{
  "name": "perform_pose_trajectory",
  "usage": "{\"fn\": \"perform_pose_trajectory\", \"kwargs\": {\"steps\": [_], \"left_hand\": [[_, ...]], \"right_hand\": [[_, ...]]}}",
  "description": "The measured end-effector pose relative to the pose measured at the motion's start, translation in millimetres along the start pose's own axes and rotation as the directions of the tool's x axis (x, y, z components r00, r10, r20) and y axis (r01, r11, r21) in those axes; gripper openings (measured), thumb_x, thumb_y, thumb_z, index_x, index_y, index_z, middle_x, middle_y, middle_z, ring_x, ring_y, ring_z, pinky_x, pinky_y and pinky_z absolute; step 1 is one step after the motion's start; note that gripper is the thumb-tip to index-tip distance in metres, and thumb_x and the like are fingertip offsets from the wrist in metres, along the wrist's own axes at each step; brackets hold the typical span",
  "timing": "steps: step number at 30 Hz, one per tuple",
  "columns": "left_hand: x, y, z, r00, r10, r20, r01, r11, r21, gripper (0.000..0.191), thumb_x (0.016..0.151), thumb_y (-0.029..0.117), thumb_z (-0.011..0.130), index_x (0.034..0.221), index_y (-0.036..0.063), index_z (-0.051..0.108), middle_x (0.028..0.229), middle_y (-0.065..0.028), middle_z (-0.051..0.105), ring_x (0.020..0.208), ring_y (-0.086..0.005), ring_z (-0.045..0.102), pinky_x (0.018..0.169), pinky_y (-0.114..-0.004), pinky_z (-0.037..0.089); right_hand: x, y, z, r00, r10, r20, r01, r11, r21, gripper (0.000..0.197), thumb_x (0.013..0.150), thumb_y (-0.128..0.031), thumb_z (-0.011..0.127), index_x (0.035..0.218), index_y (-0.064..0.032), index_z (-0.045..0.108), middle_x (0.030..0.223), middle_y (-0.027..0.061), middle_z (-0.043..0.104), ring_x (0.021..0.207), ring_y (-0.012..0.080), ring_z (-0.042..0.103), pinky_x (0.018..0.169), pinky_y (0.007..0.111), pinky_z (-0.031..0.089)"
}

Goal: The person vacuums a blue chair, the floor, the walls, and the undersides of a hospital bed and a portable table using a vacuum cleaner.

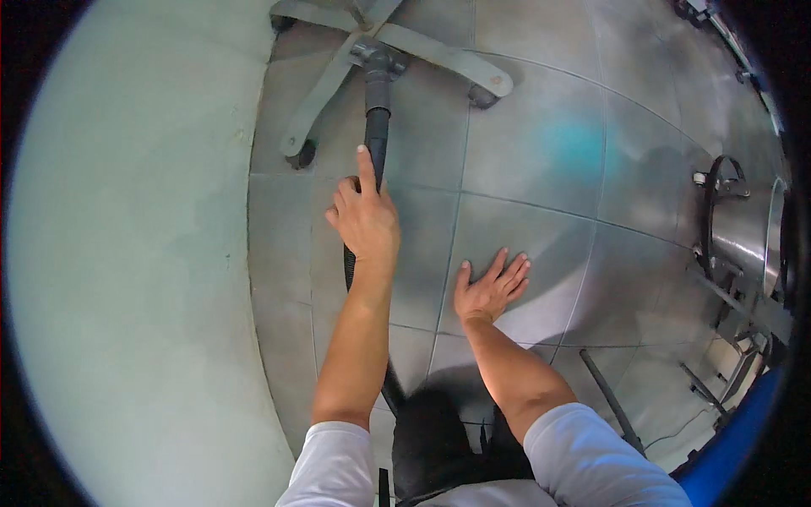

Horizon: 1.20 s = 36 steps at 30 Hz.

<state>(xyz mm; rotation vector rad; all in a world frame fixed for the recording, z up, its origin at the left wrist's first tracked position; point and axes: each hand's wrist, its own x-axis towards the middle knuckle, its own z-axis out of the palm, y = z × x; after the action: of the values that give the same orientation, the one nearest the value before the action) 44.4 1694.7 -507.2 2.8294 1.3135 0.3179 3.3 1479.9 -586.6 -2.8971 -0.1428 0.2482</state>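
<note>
My left hand (365, 218) grips the black handle of a vacuum cleaner hose (377, 130), with the index finger stretched along it. The handle's far end joins a grey floor nozzle (374, 57), which lies at the centre of a grey wheeled base (437, 52) with casters. From under my left hand a ribbed black hose (349, 266) runs back towards my legs. My right hand (493, 288) holds nothing; its fingers are spread, palm down, over the grey floor tiles (526, 222). Whether that palm touches the floor, I cannot tell.
A pale wall (139, 253) rises along the left side. At the right edge stand a shiny metal cylinder (741, 234) with a black ring and metal frame parts (747, 355). A dark bar (611, 399) and a thin cable (675, 434) are at the lower right, near a blue surface (735, 437).
</note>
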Motion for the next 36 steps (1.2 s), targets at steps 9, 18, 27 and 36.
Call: {"fn": "perform_pose_trajectory", "kwargs": {"steps": [9, 18, 27, 36], "left_hand": [[-83.5, -84.5, -32.6, 1.0, -0.017, 0.007, 0.016, 0.993, 0.117, 0.073, 0.086, 0.018, 0.072, 0.152, 0.0256, 0.042, 0.106, -0.0115, 0.06, 0.096, -0.0307, 0.059, 0.08, -0.047, 0.038], [-3.7, -4.7, -21.3, 0.997, -0.078, 0.026, 0.082, 0.957, -0.277, 0.063, 0.094, 0.025, 0.069, 0.15, 0.0121, 0.044, 0.111, -0.0131, 0.063, 0.095, -0.0286, 0.062, 0.081, -0.042, 0.044], [41.0, -7.0, -61.9, 0.884, -0.221, 0.412, 0.45, 0.637, -0.626, 0.059, 0.099, 0.037, 0.064, 0.143, 0.0013, 0.049, 0.094, -0.0055, 0.062, 0.075, -0.0142, 0.054, 0.072, -0.029, 0.047], [43.6, 7.4, -73.2, 0.954, -0.04, 0.297, 0.215, 0.78, -0.587, 0.057, 0.099, 0.039, 0.061, 0.145, 0.0063, 0.049, 0.122, -0.0202, 0.067, 0.106, -0.03, 0.066, 0.096, -0.037, 0.048]], "right_hand": [[-1.4, 7.2, 8.0, 1.0, 0.02, 0.001, -0.02, 0.999, -0.029, 0.088, 0.088, -0.055, 0.06, 0.153, -0.0032, 0.032, 0.16, 0.0306, 0.016, 0.15, 0.0478, 0.011, 0.119, 0.063, 0.009], [2.2, 6.8, 3.9, 0.999, 0.037, 0.04, -0.036, 0.999, -0.022, 0.089, 0.086, -0.057, 0.06, 0.152, -0.0023, 0.035, 0.159, 0.0308, 0.021, 0.15, 0.0469, 0.012, 0.118, 0.063, 0.012], [4.4, 4.8, -0.5, 0.997, 0.042, 0.065, -0.044, 0.999, 0.02, 0.09, 0.084, -0.05, 0.064, 0.152, -0.0008, 0.032, 0.16, 0.0306, 0.014, 0.151, 0.0468, 0.008, 0.118, 0.064, 0.01], [3.3, 5.8, 0.1, 0.998, 0.047, 0.052, -0.048, 0.999, 0.019, 0.09, 0.083, -0.051, 0.065, 0.151, 0.0002, 0.034, 0.16, 0.0304, 0.017, 0.15, 0.0472, 0.01, 0.118, 0.063, 0.011]]}}
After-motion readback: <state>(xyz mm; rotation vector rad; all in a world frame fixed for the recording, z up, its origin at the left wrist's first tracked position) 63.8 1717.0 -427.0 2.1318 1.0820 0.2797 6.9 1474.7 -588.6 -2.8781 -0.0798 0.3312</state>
